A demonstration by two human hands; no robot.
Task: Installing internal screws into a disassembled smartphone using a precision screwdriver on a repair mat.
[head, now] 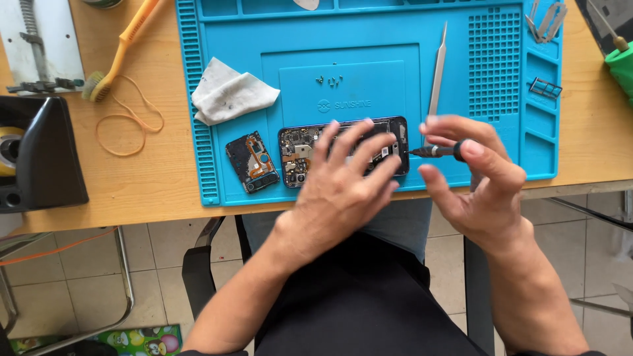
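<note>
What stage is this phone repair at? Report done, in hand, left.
Done: the phone lies open with its board bare, a removed cover piece beside it and loose screws on the mat. In hand: the left hand steadies the phone; the right hand aims a screwdriver at its edge. Left: everything remains unassembled.

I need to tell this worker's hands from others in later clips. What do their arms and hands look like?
Both forearms are bare, with no sleeves, gloves, watch or rings visible on the left hand or right hand. Dark clothing shows at the lap.
</note>
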